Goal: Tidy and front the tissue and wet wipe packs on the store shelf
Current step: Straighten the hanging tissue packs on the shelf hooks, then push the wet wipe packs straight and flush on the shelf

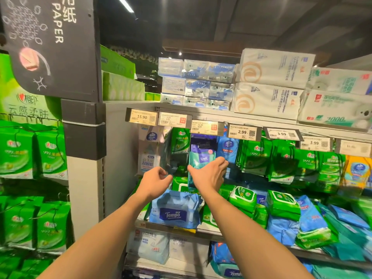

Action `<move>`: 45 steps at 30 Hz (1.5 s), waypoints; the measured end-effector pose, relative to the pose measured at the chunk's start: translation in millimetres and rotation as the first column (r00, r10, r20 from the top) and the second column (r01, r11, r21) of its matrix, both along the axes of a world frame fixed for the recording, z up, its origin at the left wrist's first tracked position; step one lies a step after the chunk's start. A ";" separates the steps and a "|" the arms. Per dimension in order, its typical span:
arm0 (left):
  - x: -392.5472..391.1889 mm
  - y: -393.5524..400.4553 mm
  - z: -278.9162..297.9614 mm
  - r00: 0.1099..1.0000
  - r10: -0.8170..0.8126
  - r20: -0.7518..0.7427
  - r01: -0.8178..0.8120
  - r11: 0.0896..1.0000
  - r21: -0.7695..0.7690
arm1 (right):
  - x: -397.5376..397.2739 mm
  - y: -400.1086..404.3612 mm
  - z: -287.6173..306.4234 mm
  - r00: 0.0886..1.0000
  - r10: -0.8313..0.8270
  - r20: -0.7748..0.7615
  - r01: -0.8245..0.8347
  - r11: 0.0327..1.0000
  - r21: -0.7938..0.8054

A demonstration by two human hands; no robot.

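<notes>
store shelving fills the view: a grey metal shelf edge carries yellow price tags, legible as 15.90, 2.99 and 3.99; the smaller print on them cannot be read. left hand: fingers loosely curled, holding nothing, tips just below a blurred, dark translucent hanging pack whose label cannot be made out; whether they touch it cannot be told. right hand: fingers bent round the lower part of a teal and purple hanging wet wipe pack marked "tempo"; the hand hides the pack's lower edge, so the grip itself is not fully visible. right of those fingers hang a blue "vinda" pack and green soft packs printed "999". below both wrists lies a light blue soft "tempo" pack on the lower shelf, partly covered by the forearms. above the fingers, white wrapped toilet paper bundles stand stacked, their print too small to read. a black hanging sign, cut off at the top edge, reads "paper".
</notes>
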State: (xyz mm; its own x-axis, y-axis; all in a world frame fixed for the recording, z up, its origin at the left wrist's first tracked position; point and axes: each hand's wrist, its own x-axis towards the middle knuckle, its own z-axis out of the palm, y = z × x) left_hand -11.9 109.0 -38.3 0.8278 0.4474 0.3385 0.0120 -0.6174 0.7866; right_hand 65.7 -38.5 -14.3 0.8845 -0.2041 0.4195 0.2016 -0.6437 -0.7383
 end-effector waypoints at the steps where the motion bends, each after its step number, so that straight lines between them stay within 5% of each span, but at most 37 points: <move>1: -3.0 2.0 -1.6 1.000 0.002 -0.002 -0.002 1.000 0.003 | 4.1 1.9 2.9 1.000 -0.002 -0.023 0.002 1.000 -0.012; 14: 5.7 14.2 21.2 1.000 -0.009 0.000 0.009 0.990 0.143 | 53.6 35.7 13.5 0.957 -0.022 -0.288 0.000 0.997 -0.076; 20: 22.3 -8.7 37.2 1.000 -0.007 0.016 0.004 0.984 0.179 | 35.9 0.3 18.2 0.987 0.029 -0.160 -0.057 0.984 -0.169; 25: 33.5 -50.2 47.6 0.997 -0.065 0.050 0.053 0.977 0.207 | 38.1 -60.4 11.0 0.991 0.130 -0.012 -0.130 0.971 -0.199; 29: 47.7 -94.5 40.1 0.990 -0.130 0.044 0.116 0.963 0.244 | 36.1 -120.6 -4.9 0.959 0.264 -0.105 -0.284 0.882 -0.376; 34: 64.1 -166.9 16.5 0.975 -0.221 -0.012 0.218 0.947 0.235 | 30.9 -215.6 -41.4 0.972 0.205 -0.115 -0.236 0.848 -0.475; 45: 114.8 -372.8 -12.5 0.960 -0.270 -0.076 0.280 0.933 0.225 | 96.2 -466.9 -72.1 0.994 0.034 -0.104 -0.072 0.921 -0.384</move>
State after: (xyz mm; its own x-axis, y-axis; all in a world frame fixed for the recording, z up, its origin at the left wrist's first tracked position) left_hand 102.8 -263.8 -50.8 0.9235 0.1137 0.3663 -0.1531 -0.7663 0.6239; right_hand 161.9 -505.4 -86.4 0.9285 0.0056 0.3712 0.1857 -0.8728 -0.4514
